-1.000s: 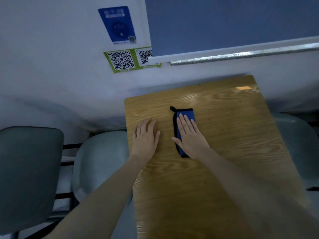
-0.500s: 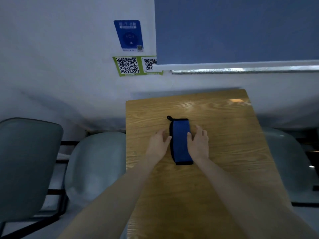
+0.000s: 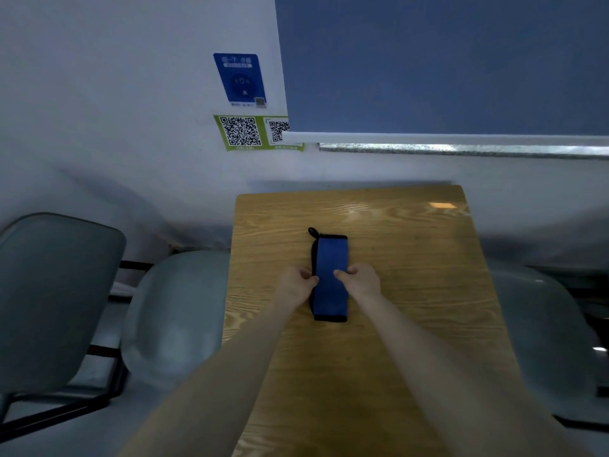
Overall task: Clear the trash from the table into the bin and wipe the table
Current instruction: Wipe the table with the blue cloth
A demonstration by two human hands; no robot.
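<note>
As both hands point(image 3: 329, 283) pinch it, folded cloth point(image 3: 330, 258) on table point(image 3: 412, 258)

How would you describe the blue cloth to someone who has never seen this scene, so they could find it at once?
Find the wooden table pushed against the white wall. Near its middle lies the folded blue cloth, a long strip pointing toward the wall, pinched at its sides by the left hand and right hand. It is the only object lying on the table, bright blue with black edging and a small black loop.

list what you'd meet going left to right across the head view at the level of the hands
grey chair → pale round seat → left hand → blue cloth → right hand → bare table → another pale seat
</note>
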